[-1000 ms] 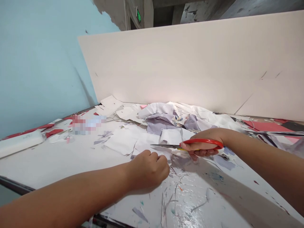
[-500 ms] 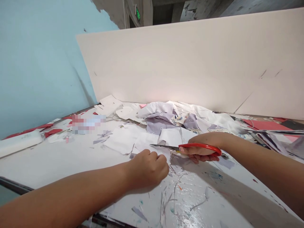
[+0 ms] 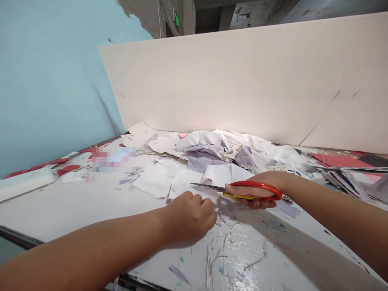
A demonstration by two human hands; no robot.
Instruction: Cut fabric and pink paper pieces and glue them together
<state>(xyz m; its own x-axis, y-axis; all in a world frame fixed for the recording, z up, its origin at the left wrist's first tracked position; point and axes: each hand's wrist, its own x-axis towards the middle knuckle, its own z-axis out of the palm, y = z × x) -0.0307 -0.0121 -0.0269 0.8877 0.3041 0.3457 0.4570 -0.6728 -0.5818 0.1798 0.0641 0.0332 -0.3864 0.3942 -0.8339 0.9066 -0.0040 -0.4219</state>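
My right hand (image 3: 266,177) grips a pair of scissors (image 3: 274,190) with red handles and some yellow on the inside. The dark blades point left, above and just behind my left hand. My left hand (image 3: 192,214) is a closed fist low over the table, its fingertips turned out of sight. A small white piece of cloth (image 3: 208,195) comes out from behind its knuckles, under the blades; the fist appears to pinch its near edge. More flat white pieces (image 3: 156,180) lie just beyond, against a heap of lilac and floral fabric (image 3: 206,157).
A pale board (image 3: 242,89) stands upright behind the white table (image 3: 91,210), beside a blue wall (image 3: 54,81). Red scraps (image 3: 69,169) and a long white object (image 3: 27,184) lie at left. Stacked fabric (image 3: 348,184) lies at right. Threads and snippets (image 3: 212,258) litter the front.
The scissors have tilted slightly in my right hand, showing more of the yellow inner handle, and the blades look closer together. My left hand stays almost in place.
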